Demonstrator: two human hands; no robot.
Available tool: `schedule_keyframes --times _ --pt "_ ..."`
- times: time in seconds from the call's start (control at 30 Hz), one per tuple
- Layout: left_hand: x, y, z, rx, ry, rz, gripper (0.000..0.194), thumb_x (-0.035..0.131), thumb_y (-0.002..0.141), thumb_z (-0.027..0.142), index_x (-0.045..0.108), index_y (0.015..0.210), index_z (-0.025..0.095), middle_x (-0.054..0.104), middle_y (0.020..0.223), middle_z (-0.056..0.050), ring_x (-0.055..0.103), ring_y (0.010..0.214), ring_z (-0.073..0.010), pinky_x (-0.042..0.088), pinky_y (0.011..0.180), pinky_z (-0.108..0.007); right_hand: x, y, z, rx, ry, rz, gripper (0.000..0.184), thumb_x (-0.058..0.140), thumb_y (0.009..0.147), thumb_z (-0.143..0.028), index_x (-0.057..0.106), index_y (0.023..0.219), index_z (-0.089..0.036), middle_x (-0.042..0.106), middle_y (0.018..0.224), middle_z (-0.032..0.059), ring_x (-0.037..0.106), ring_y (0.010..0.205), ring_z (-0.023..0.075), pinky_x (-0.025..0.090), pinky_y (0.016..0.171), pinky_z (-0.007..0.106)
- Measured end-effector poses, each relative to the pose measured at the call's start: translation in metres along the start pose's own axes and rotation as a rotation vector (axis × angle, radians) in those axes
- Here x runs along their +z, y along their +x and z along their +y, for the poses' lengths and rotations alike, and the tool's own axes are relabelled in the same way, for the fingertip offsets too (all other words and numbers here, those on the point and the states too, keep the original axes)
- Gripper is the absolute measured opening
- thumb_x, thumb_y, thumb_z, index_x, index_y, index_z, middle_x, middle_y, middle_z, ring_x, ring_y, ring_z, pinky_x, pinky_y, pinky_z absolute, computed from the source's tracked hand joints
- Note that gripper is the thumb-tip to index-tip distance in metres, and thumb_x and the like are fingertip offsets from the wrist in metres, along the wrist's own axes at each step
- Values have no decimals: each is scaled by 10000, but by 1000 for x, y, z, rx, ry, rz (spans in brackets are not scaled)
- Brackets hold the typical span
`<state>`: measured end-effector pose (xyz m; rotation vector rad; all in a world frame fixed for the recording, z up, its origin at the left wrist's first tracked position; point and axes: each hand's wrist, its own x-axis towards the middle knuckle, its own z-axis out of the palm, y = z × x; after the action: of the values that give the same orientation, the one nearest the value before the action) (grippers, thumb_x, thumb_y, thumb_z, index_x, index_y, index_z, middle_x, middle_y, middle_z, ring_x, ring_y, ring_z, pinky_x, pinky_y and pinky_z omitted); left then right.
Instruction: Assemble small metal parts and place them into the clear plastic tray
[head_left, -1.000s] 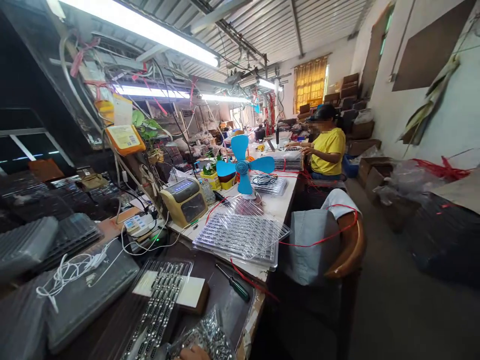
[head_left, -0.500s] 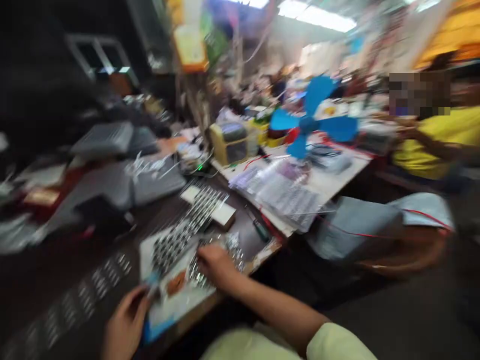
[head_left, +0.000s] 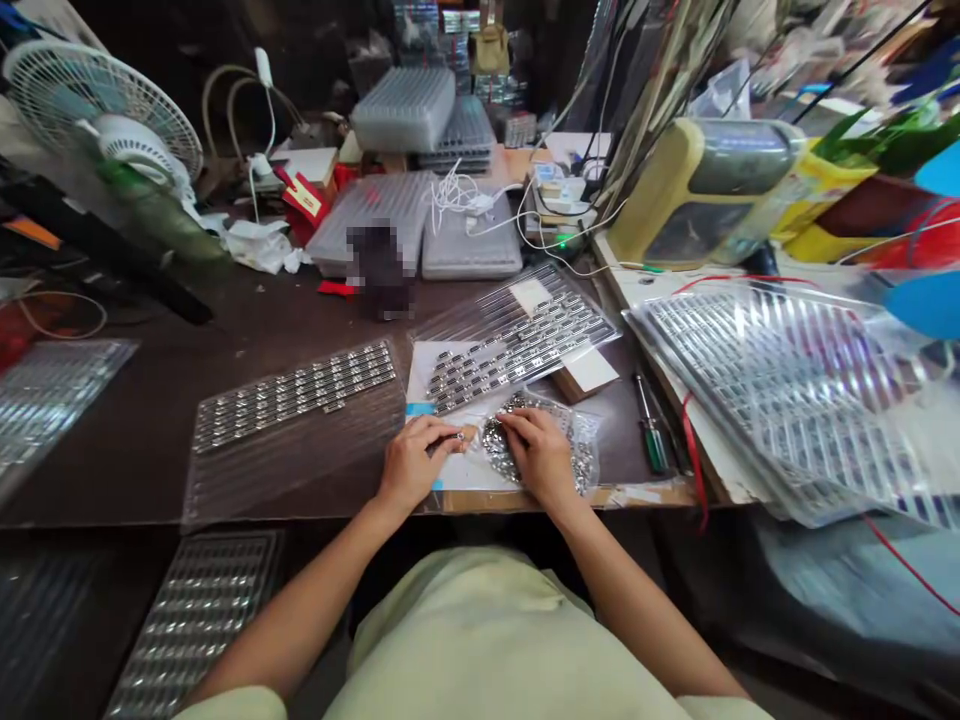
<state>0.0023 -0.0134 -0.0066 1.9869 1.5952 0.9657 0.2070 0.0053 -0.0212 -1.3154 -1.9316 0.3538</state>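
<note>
My left hand (head_left: pixel 411 465) is closed in a pinch around a small shiny metal part (head_left: pixel 460 437), above a white sheet with blue tape (head_left: pixel 420 409). An orange-brown patch (head_left: pixel 469 434) shows just beyond its fingertips. My right hand (head_left: pixel 541 458) rests over a heap of small silvery metal pieces (head_left: pixel 496 448) on clear plastic, thumb and fingers together; what they hold is hidden. Behind both hands, a clear ribbed tray (head_left: pixel 480 315) carries rows of metal parts (head_left: pixel 510 350), tilted on a white-topped block (head_left: pixel 589 372). Another tray with parts (head_left: pixel 296 395) lies to the left.
A green-handled screwdriver (head_left: pixel 652 445) lies right of the heap. Stacked clear trays (head_left: pixel 795 400) overhang the side table's edge. More trays (head_left: pixel 375 220) and white cables (head_left: pixel 457 195) sit at the back, a fan (head_left: pixel 101 110) at far left. Another filled tray (head_left: pixel 199 620) is below the table edge.
My view has swung left, away from the co-worker in yellow, and now faces the table squarely. The left hand has come closer to the right hand, which stays at the metal heap.
</note>
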Motion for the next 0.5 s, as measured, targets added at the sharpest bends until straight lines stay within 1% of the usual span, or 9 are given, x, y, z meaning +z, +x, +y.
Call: schedule_keyframes --times 0.2,0.37,0.43,0.5 --pt "1 0 2 11 49 -14 129 631 835 275 727 908 229 679 883 -39 622 824 -162 492 774 -297 -3 0 -3 23 3 3 173 503 916 -233 666 963 -198 679 915 58 586 875 188 462 807 322" --pt "2 2 1 -6 93 -31 125 620 839 258 725 898 224 671 857 -42 617 810 -163 488 748 -292 -3 3 -4 9 5 -39 152 529 908 -238 677 893 -210 693 881 44 605 828 170 451 778 294" --pt "2 4 1 -10 76 -31 127 610 843 260 722 891 223 673 859 -43 621 819 -167 492 758 -294 -1 7 -9 27 -10 -44 127 565 891 -255 683 872 -213 699 846 36 611 794 163 443 748 277" --pt "1 2 4 -6 17 -8 138 591 847 272 717 882 227 680 875 -43 630 841 -175 505 778 -303 1 8 -19 45 -42 -44 107 609 864 -281 690 828 -221 697 788 20 609 754 152 428 706 254"
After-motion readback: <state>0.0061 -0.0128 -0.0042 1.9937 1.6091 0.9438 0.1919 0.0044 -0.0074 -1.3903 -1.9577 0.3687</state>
